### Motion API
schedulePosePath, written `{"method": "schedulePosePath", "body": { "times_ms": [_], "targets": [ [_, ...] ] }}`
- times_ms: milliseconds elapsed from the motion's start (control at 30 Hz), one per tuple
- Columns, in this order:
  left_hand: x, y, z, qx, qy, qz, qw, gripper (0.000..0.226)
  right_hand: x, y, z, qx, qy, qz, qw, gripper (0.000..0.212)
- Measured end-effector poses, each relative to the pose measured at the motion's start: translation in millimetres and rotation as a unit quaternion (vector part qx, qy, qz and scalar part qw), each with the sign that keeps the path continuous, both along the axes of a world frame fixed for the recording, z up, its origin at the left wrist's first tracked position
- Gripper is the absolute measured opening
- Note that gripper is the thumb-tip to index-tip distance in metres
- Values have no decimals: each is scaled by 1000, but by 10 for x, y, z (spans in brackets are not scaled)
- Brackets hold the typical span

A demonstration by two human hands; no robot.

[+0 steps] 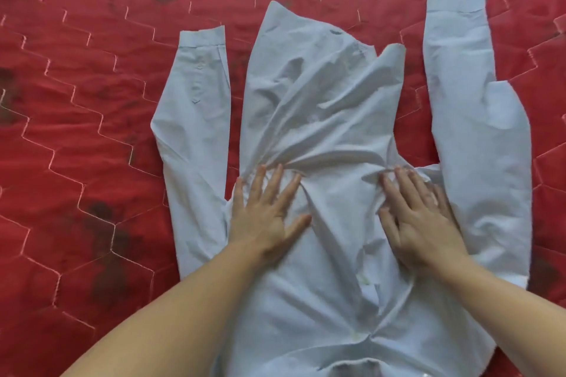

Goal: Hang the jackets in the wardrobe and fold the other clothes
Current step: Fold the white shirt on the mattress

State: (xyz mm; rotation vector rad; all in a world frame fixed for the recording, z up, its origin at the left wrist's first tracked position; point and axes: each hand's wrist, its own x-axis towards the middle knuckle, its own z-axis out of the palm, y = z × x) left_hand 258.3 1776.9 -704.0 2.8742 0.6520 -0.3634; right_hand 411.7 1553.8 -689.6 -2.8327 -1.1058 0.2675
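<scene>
A pale blue long-sleeved shirt (318,119) lies spread on a red quilted bedspread (76,131), collar near, both sleeves extended toward the far side. The left hand (269,208) and right hand (419,217) rest flat on the shirt body, fingers extended, palms down, each grip grasping nothing. Fabric bunches into wrinkles just beyond the fingertips.

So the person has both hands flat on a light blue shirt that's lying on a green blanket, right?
Almost. The blanket is red, not green, as the head view shows. The rest holds: the left hand and the right hand both lie flat on the light blue shirt spread over it.
</scene>
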Motion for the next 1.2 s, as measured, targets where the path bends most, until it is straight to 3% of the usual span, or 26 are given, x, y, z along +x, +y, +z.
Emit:
{"method": "schedulePosePath", "body": {
  "times_ms": [233, 333, 400, 467, 533, 633, 733, 1033, 1200],
  "targets": [
    [-319, 51, -1, -5, 21, 154, 988, 77, -29, -343, 84, -60, 27, -96, 993, 79],
    [-439, -13, 99, -14, 22, 175, 984, 76, -11, -301, 232, -49, 10, -155, 987, 67],
    [-302, -56, 207, -11, -59, 133, 989, 77, 93, -68, 312, 0, -15, -142, 990, 56],
    [17, -80, 278, -11, -141, 28, 990, 69, 230, 277, 310, 24, -47, -51, 997, 57],
    [355, -79, 289, -3, -110, -36, 993, 67, 311, 622, 243, 11, -14, 32, 999, 63],
    [509, 43, 84, -34, -33, 32, 998, 67, 374, 733, 35, -15, 22, 17, 1000, 76],
    [399, 138, -33, -15, -33, 69, 997, 74, 431, 564, -90, -10, -11, -35, 999, 85],
    [362, -29, -9, 5, -25, 136, 990, 82, 452, 261, 61, -40, 0, -151, 988, 76],
    [564, 195, -7, 2, -52, 6, 999, 76, 536, 768, 62, -41, 19, -26, 999, 73]
  ]
}}
